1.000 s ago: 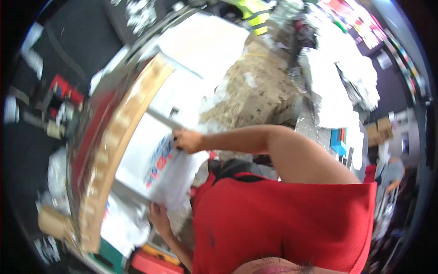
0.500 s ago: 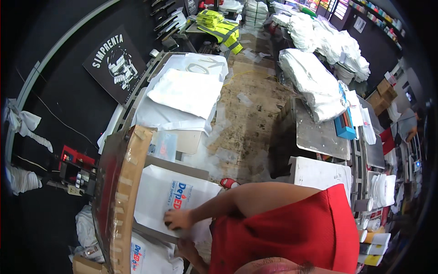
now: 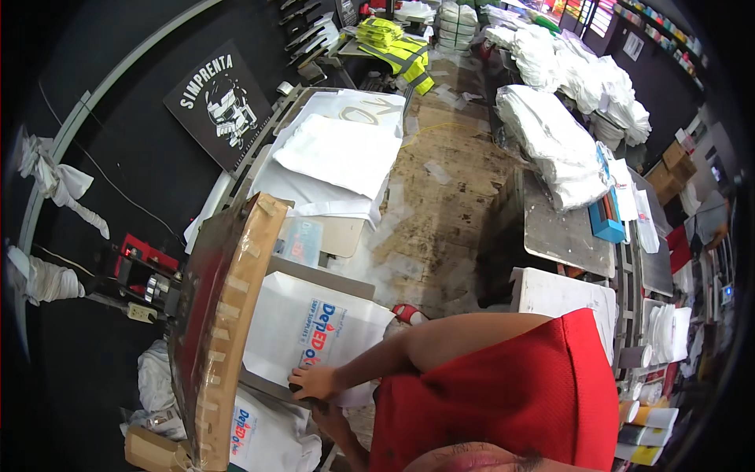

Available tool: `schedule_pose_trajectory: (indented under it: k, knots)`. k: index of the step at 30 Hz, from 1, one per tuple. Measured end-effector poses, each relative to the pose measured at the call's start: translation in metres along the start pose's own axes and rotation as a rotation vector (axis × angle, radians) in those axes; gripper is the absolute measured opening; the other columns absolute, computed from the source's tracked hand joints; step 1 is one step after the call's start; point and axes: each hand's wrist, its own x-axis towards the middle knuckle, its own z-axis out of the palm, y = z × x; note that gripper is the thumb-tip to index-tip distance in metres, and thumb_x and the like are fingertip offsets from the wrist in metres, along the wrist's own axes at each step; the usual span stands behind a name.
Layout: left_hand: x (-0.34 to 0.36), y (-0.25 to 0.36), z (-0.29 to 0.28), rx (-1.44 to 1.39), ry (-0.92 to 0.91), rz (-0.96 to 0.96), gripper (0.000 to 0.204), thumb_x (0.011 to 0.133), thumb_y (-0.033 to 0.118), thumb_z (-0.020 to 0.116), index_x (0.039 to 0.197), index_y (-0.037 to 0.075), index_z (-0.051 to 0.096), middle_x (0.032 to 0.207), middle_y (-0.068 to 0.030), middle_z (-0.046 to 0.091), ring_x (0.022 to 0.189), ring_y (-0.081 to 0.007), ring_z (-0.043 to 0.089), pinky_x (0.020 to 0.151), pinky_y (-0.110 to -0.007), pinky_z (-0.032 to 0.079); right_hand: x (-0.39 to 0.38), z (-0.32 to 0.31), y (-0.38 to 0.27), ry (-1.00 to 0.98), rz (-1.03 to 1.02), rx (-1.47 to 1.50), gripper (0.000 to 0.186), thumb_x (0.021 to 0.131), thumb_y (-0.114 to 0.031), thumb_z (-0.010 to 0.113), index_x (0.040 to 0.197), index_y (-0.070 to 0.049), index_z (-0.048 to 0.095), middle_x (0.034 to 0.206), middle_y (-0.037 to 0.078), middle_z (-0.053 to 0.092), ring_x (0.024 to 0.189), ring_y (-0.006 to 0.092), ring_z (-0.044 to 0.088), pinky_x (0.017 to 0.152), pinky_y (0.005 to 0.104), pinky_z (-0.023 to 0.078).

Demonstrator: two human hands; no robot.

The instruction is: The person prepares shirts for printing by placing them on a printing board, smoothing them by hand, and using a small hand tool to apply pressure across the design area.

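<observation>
A white cloth [image 3: 277, 322] with a blue and red print lies flat on a grey printing board, whose far edge [image 3: 334, 281] sticks out past it. My right arm reaches across from the right. My right hand [image 3: 316, 383] has its fingers curled at the cloth's near edge, with dark patches at the fingertips. Just below and touching close by is my left hand [image 3: 334, 425], whose fingers are largely hidden by the right hand and the cloth edge. Another printed white cloth [image 3: 275, 440] lies nearer, at the lower left.
A taped screen frame [image 3: 236, 330] stands tilted up beside the cloth on the left. Beyond it, white fabric sheets [image 3: 338, 153] cover another board. A bagged white stack [image 3: 550, 145] and a blue box [image 3: 607, 226] sit on the right-hand table. Yellow vests [image 3: 397, 51] hang farther back.
The whole view has shifted slightly to the right. My right hand has moved a little toward the cloth's near left edge. The printed cloth stays on its board.
</observation>
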Motion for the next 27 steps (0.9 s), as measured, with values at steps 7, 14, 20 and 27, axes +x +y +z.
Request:
schedule_pose_trajectory:
  k: [7, 14, 20, 27]
  knots:
    - [0.003, 0.014, 0.004, -0.060, -0.137, 0.127, 0.039, 0.091, 0.008, 0.063, 0.127, -0.005, 0.055, 0.117, -0.0156, 0.065, 0.108, -0.0221, 0.060, 0.094, -0.036, 0.048, -0.073, -0.004, 0.145, 0.317, 0.210, 0.064, 0.020, 0.080, -0.014, 0.061, 0.097, -0.004, 0.065, 0.104, 0.021, 0.061, 0.098, 0.0388, 0.057, 0.090, 0.0479, 0.044]
    - [0.005, 0.005, 0.009, 0.387, 0.173, 0.144, 0.039, 0.087, 0.026, 0.066, 0.115, -0.001, 0.068, 0.093, -0.0129, 0.068, 0.084, -0.0205, 0.064, 0.076, -0.035, 0.051, -0.037, -0.058, 0.056, 0.212, 0.245, -0.068, 0.060, 0.072, -0.018, 0.076, 0.128, -0.009, 0.058, 0.124, 0.028, 0.050, 0.114, 0.0452, 0.047, 0.099, 0.0537, 0.040]
    - [0.008, 0.015, 0.000, 0.144, 0.142, -0.049, 0.032, 0.088, 0.020, 0.062, 0.107, -0.003, 0.071, 0.084, -0.0104, 0.069, 0.074, -0.0127, 0.060, 0.069, -0.030, 0.049, 0.005, -0.002, 0.010, -0.033, -0.122, 0.045, 0.057, 0.075, -0.012, 0.067, 0.131, -0.022, 0.062, 0.140, 0.020, 0.043, 0.123, 0.0427, 0.043, 0.105, 0.0517, 0.039]
    - [0.010, 0.010, 0.018, -0.046, 0.202, -0.095, 0.031, 0.089, 0.015, 0.061, 0.114, -0.001, 0.069, 0.089, -0.0039, 0.065, 0.077, -0.0113, 0.056, 0.068, -0.026, 0.046, 0.002, -0.044, 0.051, -0.051, -0.084, -0.038, 0.053, 0.070, -0.017, 0.079, 0.121, -0.023, 0.067, 0.138, 0.018, 0.044, 0.126, 0.0435, 0.041, 0.107, 0.0539, 0.038]
